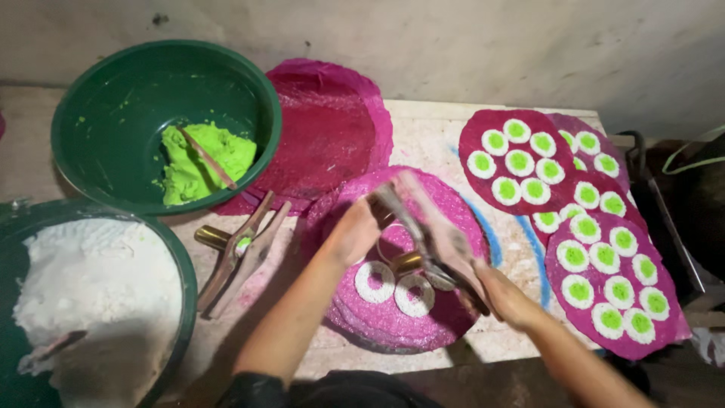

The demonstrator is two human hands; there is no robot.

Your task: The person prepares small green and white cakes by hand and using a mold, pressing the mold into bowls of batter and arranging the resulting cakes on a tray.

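Both hands, left [355, 233] and right [502, 296], gripped the hinged press [423, 234] over the pink disc [393, 317]; a slip risked smearing the white rings [375, 282] beneath it.

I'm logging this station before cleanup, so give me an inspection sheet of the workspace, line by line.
Surface: pale work table, stained pink and streaked blue.
Job's things: pink round mat carrying two white rings; metal press tool above it.
Clutter: green bowl with green paste and a stick in it; bowl of white powder; second press tool lying on the table; spare pink mats; finished pink mats with green-centred white discs at right.
Grips: left hand on the press tool's head; right hand closed on its handles.
Cables: nothing seen.
Surroundings: grey wall behind; dark metal frame at right.
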